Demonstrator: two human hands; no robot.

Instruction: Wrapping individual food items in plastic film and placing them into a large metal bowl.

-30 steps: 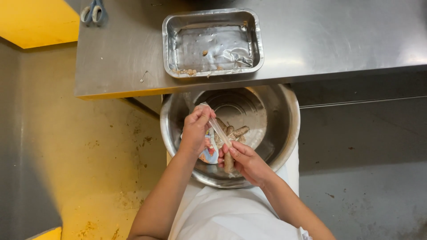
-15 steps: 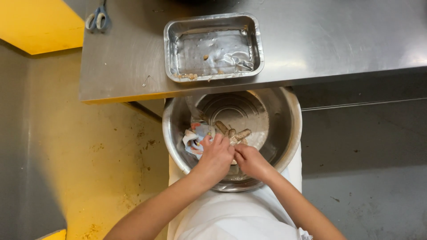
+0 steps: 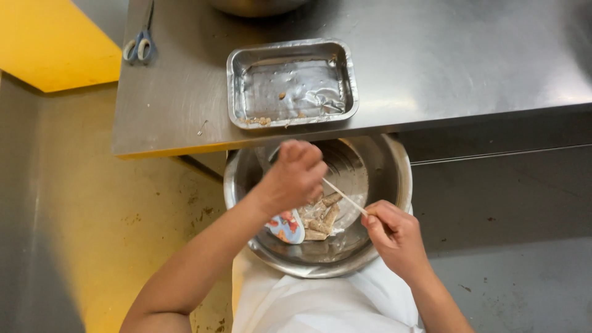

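Down over a steel bowl (image 3: 394, 185), both hands are working at once. Looking from the head camera, the left hand (image 3: 295, 176) is curling into a loose fist above the bowl's left half, pinching one end of a thin clear strip (image 3: 344, 197). The right hand (image 3: 394, 233) is hovering over the bowl's right rim, its fingers closing on the other end, so the strip is stretching taut between them. Beneath the strip, brown sausage-like pieces (image 3: 324, 217) are lying in the bowl beside a colourful wrapper (image 3: 285, 227). Just beyond the bowl, a foil tray (image 3: 292, 83) holding a few crumbs is sitting on a steel table (image 3: 462, 55), and scissors (image 3: 139, 48) are resting near the table's far left corner.
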